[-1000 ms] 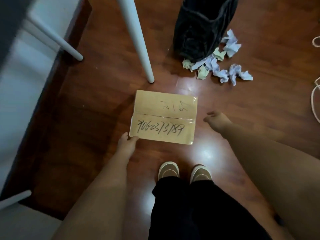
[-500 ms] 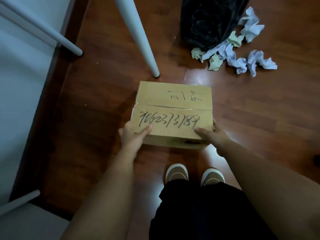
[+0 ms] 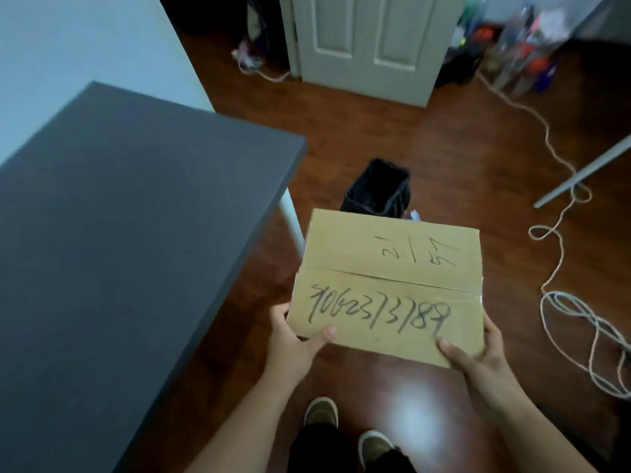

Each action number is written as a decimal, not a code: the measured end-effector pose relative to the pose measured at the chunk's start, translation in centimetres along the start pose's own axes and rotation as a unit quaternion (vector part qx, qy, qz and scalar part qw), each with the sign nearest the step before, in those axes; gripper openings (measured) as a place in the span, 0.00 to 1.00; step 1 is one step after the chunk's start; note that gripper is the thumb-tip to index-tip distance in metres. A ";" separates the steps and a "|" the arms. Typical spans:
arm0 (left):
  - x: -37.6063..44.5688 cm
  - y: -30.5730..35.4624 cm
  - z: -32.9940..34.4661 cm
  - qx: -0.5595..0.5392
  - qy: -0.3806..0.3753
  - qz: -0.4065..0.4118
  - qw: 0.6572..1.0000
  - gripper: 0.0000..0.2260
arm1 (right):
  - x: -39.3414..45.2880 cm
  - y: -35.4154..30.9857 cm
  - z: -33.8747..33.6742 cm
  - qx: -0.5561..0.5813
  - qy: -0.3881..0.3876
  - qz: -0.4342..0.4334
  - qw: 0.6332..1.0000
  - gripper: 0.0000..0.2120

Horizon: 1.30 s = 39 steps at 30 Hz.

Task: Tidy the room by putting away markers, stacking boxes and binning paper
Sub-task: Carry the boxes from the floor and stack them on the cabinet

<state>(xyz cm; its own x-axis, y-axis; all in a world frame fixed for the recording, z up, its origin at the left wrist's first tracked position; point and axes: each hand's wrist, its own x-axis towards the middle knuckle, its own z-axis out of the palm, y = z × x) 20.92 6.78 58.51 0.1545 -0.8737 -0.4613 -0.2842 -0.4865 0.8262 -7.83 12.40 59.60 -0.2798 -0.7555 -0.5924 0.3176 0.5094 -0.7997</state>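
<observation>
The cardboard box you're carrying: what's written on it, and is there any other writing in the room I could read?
"21 | 57": handwritten, upper flap of the cardboard box.
"906237318?": handwritten, lower flap; scrawled, so several digits are uncertain.
Bottles by the door: labels too blurred to read.

Box [image 3: 389,285] hides paper; far bottles [image 3: 522,52] blurred.

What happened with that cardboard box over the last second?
A second ago the cardboard box lay on the floor, the left hand just touching it. Both hands then took hold, and now the left hand and right hand carry it up in the air beside the dark table. The black bin stayed on the floor behind it.
</observation>
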 end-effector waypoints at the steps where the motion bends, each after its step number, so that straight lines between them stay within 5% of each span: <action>1: -1.7 1.5 -0.4 -0.007 0.003 0.011 1.000 0.35 | -1.3 -2.2 -0.3 -0.005 -0.018 -0.027 0.999 0.47; 8: -12.5 12.4 -5.4 -0.092 0.110 0.110 0.984 0.35 | -9.8 -16.8 1.6 -0.051 -0.125 -0.202 0.970 0.45; 14: -22.4 15.6 -16.4 -0.121 0.275 0.166 0.939 0.34 | -17.6 -21.4 11.1 -0.070 -0.285 -0.250 0.923 0.45; 22: -41.5 5.7 -34.8 -0.131 0.508 0.132 0.841 0.34 | -34.4 -12.2 29.9 -0.102 -0.497 -0.241 0.827 0.43; 30: -63.1 -6.0 -48.7 -0.144 0.654 0.094 0.736 0.33 | -56.8 1.2 43.3 -0.128 -0.638 -0.188 0.736 0.43; 39: -68.4 -9.8 -56.6 -0.138 0.683 0.085 0.712 0.30 | -67.1 2.4 53.8 -0.173 -0.663 -0.220 0.694 0.33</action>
<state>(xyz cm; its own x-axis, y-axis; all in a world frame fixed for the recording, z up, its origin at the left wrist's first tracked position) 66.67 71.11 100.28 0.9702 -0.0149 0.2419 -0.2402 -0.1904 0.9519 60.40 42.15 102.65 0.8722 -0.4678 0.1433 0.1642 0.0039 -0.9864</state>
